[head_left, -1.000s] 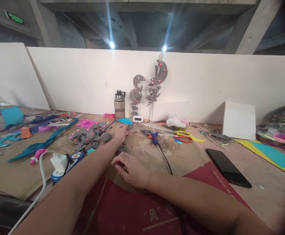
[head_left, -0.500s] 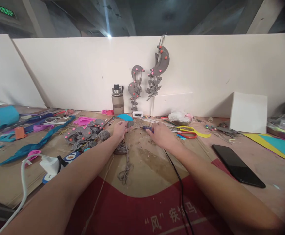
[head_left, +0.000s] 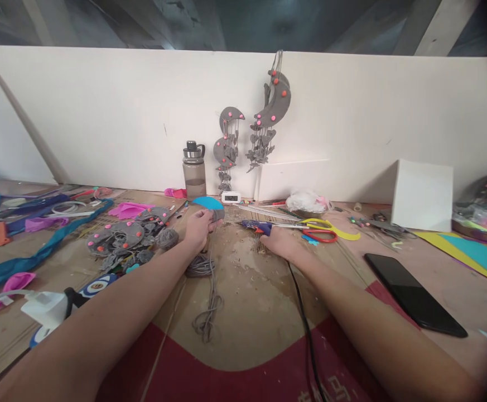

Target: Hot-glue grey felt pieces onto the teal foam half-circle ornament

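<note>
My left hand (head_left: 200, 229) is closed on a small grey felt piece (head_left: 218, 214), beside a blue round piece (head_left: 208, 204). Grey yarn (head_left: 201, 266) lies just below that hand, with a loose strand trailing toward me. To the right, my right hand (head_left: 275, 239) is closed around a dark blue glue gun (head_left: 256, 225), whose nozzle points left and whose black cord (head_left: 302, 312) runs toward me. Scissors with red and yellow handles (head_left: 321, 230) lie just beyond my right hand.
Left of my arms are grey felt pieces with pink dots (head_left: 117, 237), a teal strip (head_left: 54, 240) and a white plug (head_left: 46, 308). A bottle (head_left: 194, 173) and small clock (head_left: 230, 197) stand at the back. A black phone (head_left: 413, 293) lies right. Grey moon ornaments (head_left: 283, 103) hang on the white board.
The view has shifted slightly. My right hand has drawn back a little, and more of the glue gun shows. My left hand still holds the grey piece.
</note>
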The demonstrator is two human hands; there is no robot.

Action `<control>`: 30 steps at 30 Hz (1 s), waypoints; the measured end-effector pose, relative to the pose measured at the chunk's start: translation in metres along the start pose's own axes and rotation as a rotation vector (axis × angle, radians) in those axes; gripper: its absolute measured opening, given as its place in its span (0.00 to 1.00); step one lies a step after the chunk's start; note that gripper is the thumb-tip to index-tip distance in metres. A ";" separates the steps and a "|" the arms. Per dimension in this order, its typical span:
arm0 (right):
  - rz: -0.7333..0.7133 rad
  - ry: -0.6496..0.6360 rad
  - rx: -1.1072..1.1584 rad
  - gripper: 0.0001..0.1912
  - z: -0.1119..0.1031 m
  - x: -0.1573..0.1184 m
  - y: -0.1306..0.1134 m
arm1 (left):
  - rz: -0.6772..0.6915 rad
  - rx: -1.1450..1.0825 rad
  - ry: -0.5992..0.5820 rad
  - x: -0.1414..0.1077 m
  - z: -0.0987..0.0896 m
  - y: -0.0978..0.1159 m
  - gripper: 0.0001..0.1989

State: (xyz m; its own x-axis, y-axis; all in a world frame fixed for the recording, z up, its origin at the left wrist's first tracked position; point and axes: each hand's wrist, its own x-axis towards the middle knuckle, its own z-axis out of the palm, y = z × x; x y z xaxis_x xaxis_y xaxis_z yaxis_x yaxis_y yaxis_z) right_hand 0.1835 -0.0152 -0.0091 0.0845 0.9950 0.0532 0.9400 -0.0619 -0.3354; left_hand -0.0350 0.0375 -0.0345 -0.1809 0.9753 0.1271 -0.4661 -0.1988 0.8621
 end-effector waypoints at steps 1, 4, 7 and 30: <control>0.024 -0.013 0.041 0.13 0.000 0.002 0.001 | 0.003 -0.011 -0.012 0.000 0.001 0.000 0.13; 0.050 0.036 0.195 0.14 0.002 0.006 0.001 | 0.010 -0.042 -0.026 -0.001 0.002 0.001 0.13; -0.012 0.266 0.394 0.16 0.009 0.002 -0.004 | 0.012 -0.046 -0.014 -0.002 0.003 0.001 0.12; -0.465 0.240 0.641 0.18 0.022 -0.029 -0.043 | 0.042 0.062 0.085 0.004 0.005 -0.013 0.07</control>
State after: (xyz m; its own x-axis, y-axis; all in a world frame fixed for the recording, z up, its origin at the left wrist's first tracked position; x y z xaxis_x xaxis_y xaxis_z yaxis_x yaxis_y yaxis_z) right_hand 0.1333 -0.0396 -0.0170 -0.1301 0.8595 0.4944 0.5317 0.4814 -0.6968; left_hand -0.0254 0.0440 -0.0426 -0.2736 0.9538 0.1241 -0.4026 -0.2308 0.8858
